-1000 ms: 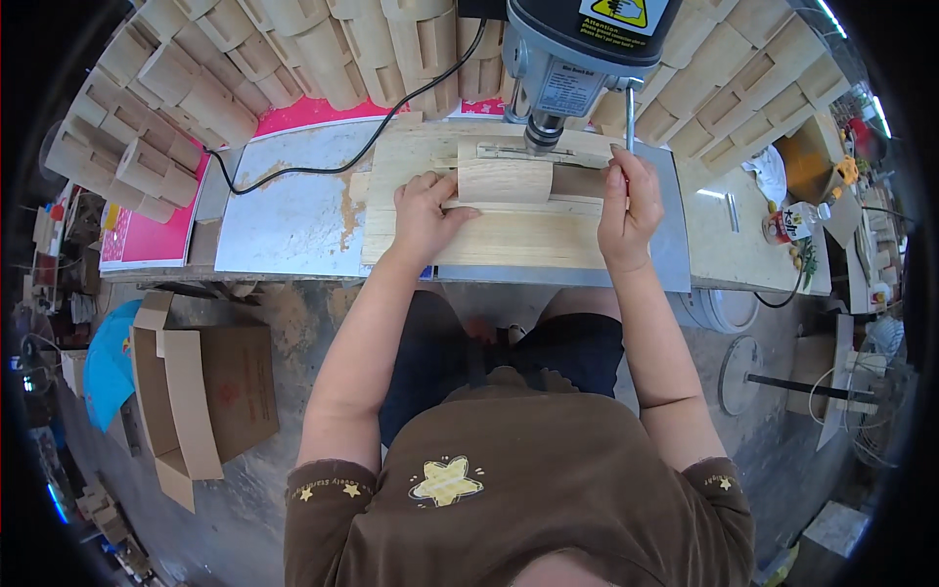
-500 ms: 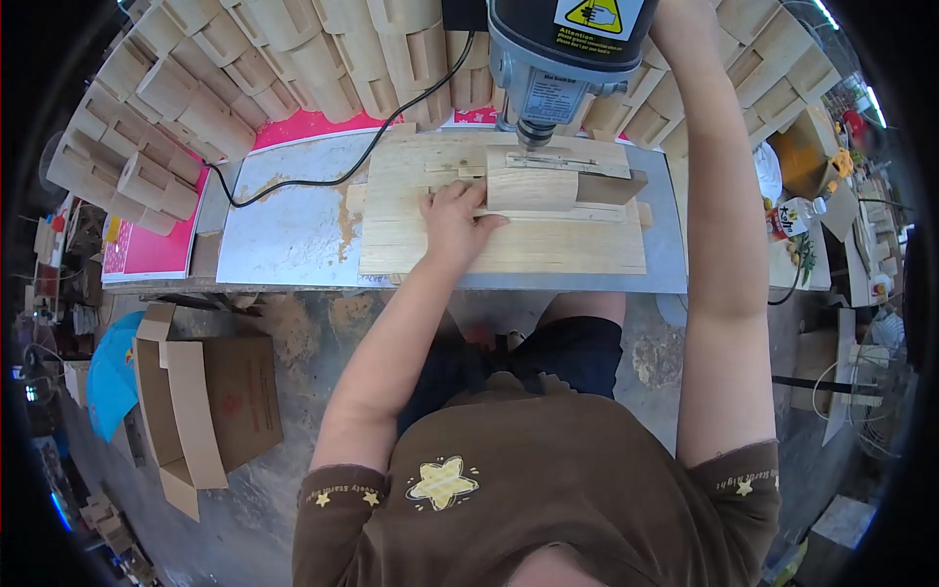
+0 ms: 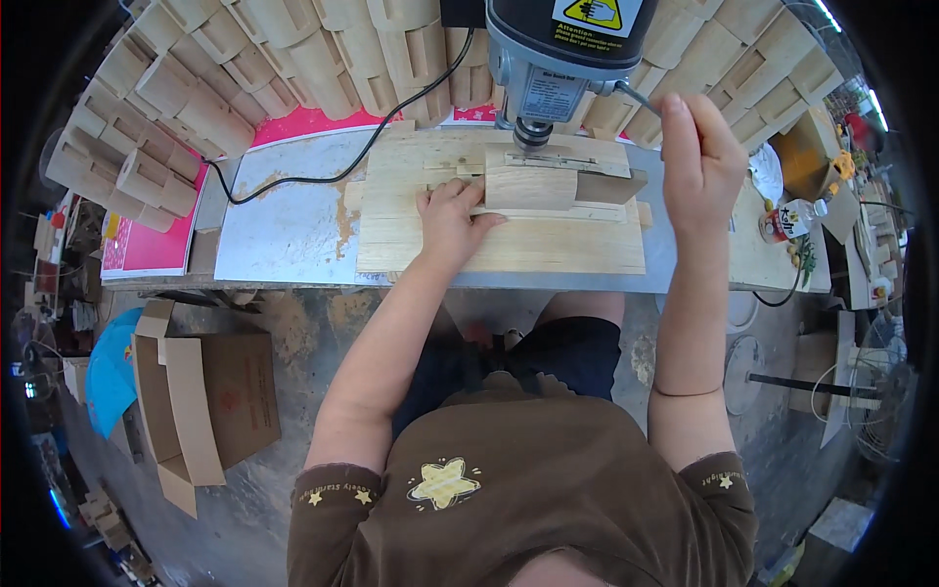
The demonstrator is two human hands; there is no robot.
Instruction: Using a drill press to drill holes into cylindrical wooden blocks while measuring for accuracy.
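Observation:
A drill press (image 3: 562, 49) with a dark motor housing and grey head stands over the far side of the bench. Its chuck (image 3: 533, 133) is just above a pale wooden block (image 3: 531, 186), which lies in a wooden jig (image 3: 577, 245) on a flat board. At the block's left end, my left hand (image 3: 452, 223) grips it, fingers against the end and thumb along the near edge. My right hand (image 3: 699, 161) is closed on the drill press lever (image 3: 638, 96), to the right of the head. The drill tip is hidden.
Stacks of slotted wooden cylinders (image 3: 186, 98) line the bench's far side. A black cable (image 3: 362, 161) curves across the bench (image 3: 284, 230) at left. A bottle (image 3: 792, 220) stands at right. An open cardboard box (image 3: 230, 401) sits on the floor at left.
My right hand has come down from beside the drill head toward me, with the lever now in sight under it. My left hand and the wooden block have stayed in place.

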